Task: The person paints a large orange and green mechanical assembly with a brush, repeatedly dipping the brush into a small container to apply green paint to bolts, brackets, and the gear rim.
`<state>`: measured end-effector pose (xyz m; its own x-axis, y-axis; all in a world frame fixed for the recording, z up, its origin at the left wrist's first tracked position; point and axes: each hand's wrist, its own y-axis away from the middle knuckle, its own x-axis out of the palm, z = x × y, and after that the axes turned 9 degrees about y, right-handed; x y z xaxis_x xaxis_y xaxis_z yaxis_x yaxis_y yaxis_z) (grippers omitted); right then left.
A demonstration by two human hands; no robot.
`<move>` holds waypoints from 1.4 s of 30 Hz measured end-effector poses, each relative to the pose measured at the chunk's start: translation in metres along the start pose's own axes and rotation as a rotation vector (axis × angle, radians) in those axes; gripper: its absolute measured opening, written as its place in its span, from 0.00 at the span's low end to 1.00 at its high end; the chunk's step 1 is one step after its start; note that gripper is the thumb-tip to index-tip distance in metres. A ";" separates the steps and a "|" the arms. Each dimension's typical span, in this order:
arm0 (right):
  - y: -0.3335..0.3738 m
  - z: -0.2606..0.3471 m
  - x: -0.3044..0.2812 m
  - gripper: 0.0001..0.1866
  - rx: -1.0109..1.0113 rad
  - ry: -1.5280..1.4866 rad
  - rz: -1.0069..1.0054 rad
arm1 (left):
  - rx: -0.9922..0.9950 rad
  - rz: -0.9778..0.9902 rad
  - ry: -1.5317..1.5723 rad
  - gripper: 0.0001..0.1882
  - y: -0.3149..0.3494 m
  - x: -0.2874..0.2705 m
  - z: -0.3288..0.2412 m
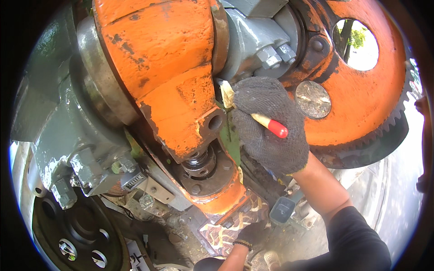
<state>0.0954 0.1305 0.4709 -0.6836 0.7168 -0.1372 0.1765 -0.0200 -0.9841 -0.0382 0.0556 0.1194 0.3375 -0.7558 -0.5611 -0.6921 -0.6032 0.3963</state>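
My right hand [271, 119], in a dark grey knitted glove, is closed around a paintbrush [272, 126]. Its pale wooden handle ends in a red tip, and the pale, flat head [227, 93] points up and left. The head is in the gap between an orange machine casting [167, 86] and a grey-painted bolted block [253, 40]. Low in the picture, my left hand [253, 233], also in a dark glove with a beaded bracelet at the wrist, rests on a patterned cloth [221, 235]. Its fingers are too dark to make out.
A large orange gear wheel [361, 104] with round holes and a toothed rim stands at the right. Grey machinery [81, 122] with heavy bolts and a dark wheel [77, 235] are on the left. A small grey tub [282, 210] sits below my right forearm, near a threaded shaft [199, 161].
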 end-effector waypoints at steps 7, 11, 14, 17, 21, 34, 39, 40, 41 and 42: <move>-0.003 0.003 0.003 0.15 0.075 0.005 -0.003 | 0.083 -0.050 -0.003 0.31 -0.006 0.006 0.011; -0.005 0.014 -0.032 0.16 0.035 0.096 -0.030 | 0.017 -0.015 0.035 0.32 0.002 -0.010 -0.011; 0.005 0.027 -0.054 0.19 0.222 0.007 0.034 | 0.014 -0.043 0.048 0.31 0.005 -0.014 -0.013; 0.011 0.038 -0.060 0.21 0.310 -0.049 0.087 | 0.012 -0.060 0.026 0.31 0.002 -0.012 -0.006; -0.008 0.036 -0.036 0.15 0.004 0.123 0.105 | 0.037 -0.052 0.034 0.29 -0.011 0.000 0.008; -0.051 0.038 -0.064 0.11 -0.121 -0.067 -0.148 | 0.106 -0.115 0.040 0.27 -0.004 0.004 0.011; -0.027 0.049 -0.053 0.13 0.153 0.051 0.083 | 0.137 -0.132 0.009 0.23 -0.018 0.016 0.033; -0.027 0.047 -0.047 0.13 0.180 0.040 0.093 | 0.159 -0.133 -0.006 0.21 -0.023 0.020 0.036; -0.032 0.043 -0.040 0.13 0.188 0.064 0.068 | 0.178 -0.134 -0.023 0.20 -0.028 0.023 0.039; -0.038 0.040 -0.037 0.12 0.196 0.088 0.043 | 0.205 -0.131 -0.040 0.20 -0.033 0.026 0.044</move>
<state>0.0857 0.0763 0.5085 -0.6122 0.7706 -0.1772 0.0566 -0.1808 -0.9819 -0.0349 0.0671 0.0595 0.4101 -0.6616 -0.6278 -0.7604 -0.6281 0.1652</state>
